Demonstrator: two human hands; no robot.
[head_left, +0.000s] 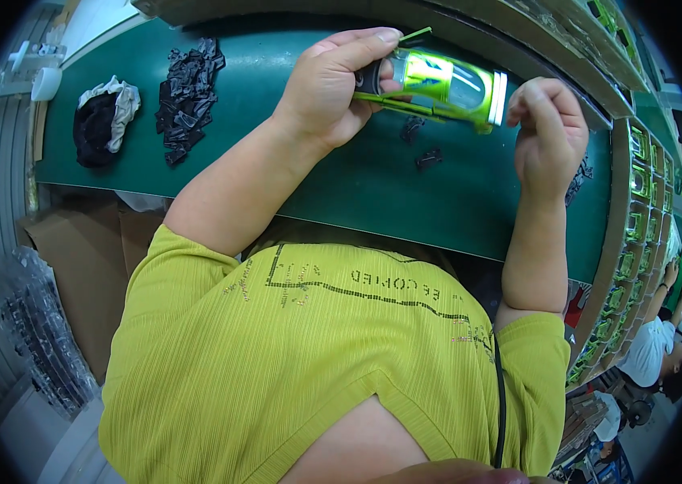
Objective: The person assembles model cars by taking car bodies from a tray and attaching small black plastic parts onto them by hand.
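Observation:
My left hand (329,85) is closed round the dark end of a bright green, see-through toy-like body (447,87), held above the green tabletop. It has a clear rounded window, a thin green strip sticking up near my thumb, and a white edge at its right end. Just right of that white edge is my right hand (549,133), raised, with thumb and fingers curled together. Whether something small is in its fingertips cannot be made out. Below the green body, a few small black plastic parts (428,158) lie on the table.
A heap of black plastic parts (188,101) lies on the green table (268,48) at left, beside a black and white cloth bundle (103,121). A rack of green pieces (630,250) stands at right. Beyond it, a person in white (646,351) sits. A cardboard box (79,266) is at lower left.

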